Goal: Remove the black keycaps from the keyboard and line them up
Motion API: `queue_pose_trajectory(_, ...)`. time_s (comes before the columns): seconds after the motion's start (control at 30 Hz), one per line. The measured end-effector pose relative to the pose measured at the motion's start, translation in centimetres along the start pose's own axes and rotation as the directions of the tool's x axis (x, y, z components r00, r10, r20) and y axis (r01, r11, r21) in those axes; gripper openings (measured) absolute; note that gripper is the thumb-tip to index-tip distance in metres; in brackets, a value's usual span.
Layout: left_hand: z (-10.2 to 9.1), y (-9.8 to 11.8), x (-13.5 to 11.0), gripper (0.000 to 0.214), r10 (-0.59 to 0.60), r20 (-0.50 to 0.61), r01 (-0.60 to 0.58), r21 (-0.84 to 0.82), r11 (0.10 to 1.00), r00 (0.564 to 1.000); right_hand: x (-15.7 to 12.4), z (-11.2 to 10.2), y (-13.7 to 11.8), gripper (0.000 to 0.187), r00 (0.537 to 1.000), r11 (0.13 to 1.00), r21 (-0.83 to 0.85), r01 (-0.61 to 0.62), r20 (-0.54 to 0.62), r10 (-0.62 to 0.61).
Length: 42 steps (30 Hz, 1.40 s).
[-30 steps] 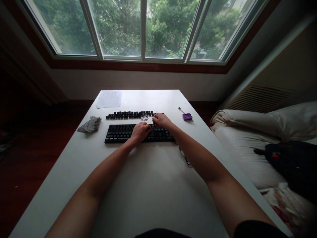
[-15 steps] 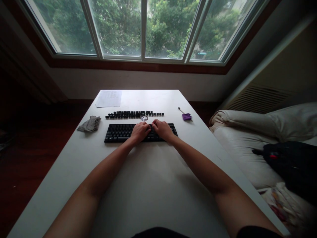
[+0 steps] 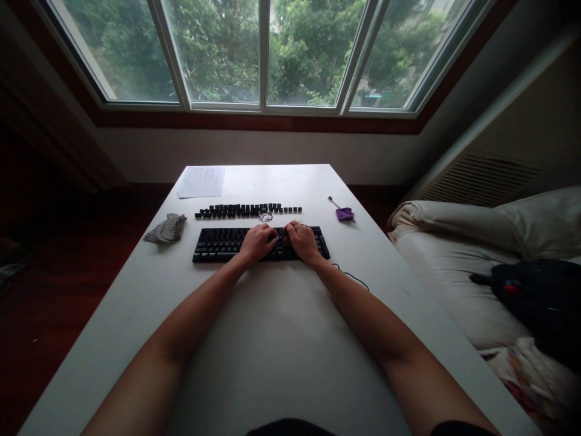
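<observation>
A black keyboard (image 3: 218, 243) lies across the white table. On its middle rests my left hand (image 3: 258, 241), fingers curled down against the keyboard and thumb toward the right. Just beside it, over the right half, is my right hand (image 3: 302, 240), with fingertips drawn together in a pinch; whatever is between them is too small to make out. Behind the keyboard runs a row of loose black keycaps (image 3: 233, 211). A small ring-shaped clear object (image 3: 265, 217) lies in front of that row.
A grey cloth (image 3: 167, 229) lies left of the keyboard, and paper sheets (image 3: 201, 182) lie at the far left corner. To the right is a brush with a purple piece (image 3: 345, 214). A thin black cable (image 3: 356, 279) curves near my right wrist. Beyond the table stands a pale sofa (image 3: 445, 272).
My right hand has shifted slightly right, away from my left hand, its fingers more pinched. The cable by my right wrist now shows. My left hand stays on the keyboard.
</observation>
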<state>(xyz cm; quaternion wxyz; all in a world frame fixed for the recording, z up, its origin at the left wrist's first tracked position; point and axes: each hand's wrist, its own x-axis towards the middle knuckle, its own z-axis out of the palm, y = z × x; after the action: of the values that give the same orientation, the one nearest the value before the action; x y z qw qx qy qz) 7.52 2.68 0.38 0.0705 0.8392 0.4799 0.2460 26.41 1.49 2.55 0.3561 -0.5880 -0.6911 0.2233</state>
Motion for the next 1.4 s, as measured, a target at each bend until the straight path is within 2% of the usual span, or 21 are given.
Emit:
queue_pose_trajectory(0.33, -0.2, 0.1, 0.1, 0.015, 0.024, 0.043, -0.025, 0.030, 0.999, 0.999, -0.9, 0.6, 0.4, 0.038, 0.996, 0.987, 0.158, -0.028, -0.076, 0.041)
queue_pose_trajectory(0.5, -0.1, 0.5, 0.3, 0.016, -0.021, 0.028, 0.021, -0.012, 1.000, 0.999, -1.0, 0.4, 0.1, 0.039, 0.988, 0.965, 0.260, -0.025, -0.139, 0.063)
queue_pose_trajectory(0.63, 0.0, 0.6, 0.3, 0.014, -0.021, 0.037, 0.020, 0.015, 1.000, 0.999, -0.8, 0.2, 0.0, 0.037, 0.993, 0.985, 0.170, 0.016, -0.122, 0.005)
queue_pose_trajectory(0.8, -0.4, 1.2, 0.2, 0.015, -0.009, 0.072, -0.001, 0.139, 0.990, 0.997, -1.1, 0.3, -0.2, 0.034, 0.978, 0.988, -0.114, 0.107, -0.169, -0.126)
queue_pose_trajectory(0.9, -0.6, 1.7, 0.2, 0.014, -0.001, 0.100, -0.021, 0.214, 0.977, 0.995, -1.4, 0.5, -0.4, 0.033, 0.974, 0.969, -0.220, 0.112, -0.169, -0.151)
queue_pose_trajectory(1.03, -0.5, 1.5, 0.3, 0.013, 0.018, 0.088, -0.039, 0.245, 0.969, 0.996, -1.4, 0.4, -0.5, 0.034, 0.977, 0.975, -0.212, 0.063, -0.186, -0.103)
queue_pose_trajectory(1.13, -0.3, 0.9, 0.4, 0.013, 0.016, 0.099, -0.035, 0.188, 0.982, 0.995, -1.5, 0.4, -0.3, 0.034, 0.980, 0.981, -0.188, 0.047, -0.182, -0.082)
queue_pose_trajectory(1.23, -0.2, 0.6, 0.5, 0.013, 0.002, 0.118, -0.017, 0.126, 0.992, 0.993, -1.9, 0.7, -0.4, 0.031, 0.980, 0.972, -0.219, 0.088, -0.156, -0.124)
queue_pose_trajectory(1.4, -0.5, 1.1, 0.3, 0.012, 0.017, 0.109, -0.036, 0.172, 0.985, 0.994, -2.0, 1.6, -0.1, 0.028, 0.977, 0.964, -0.241, 0.117, -0.146, -0.155)
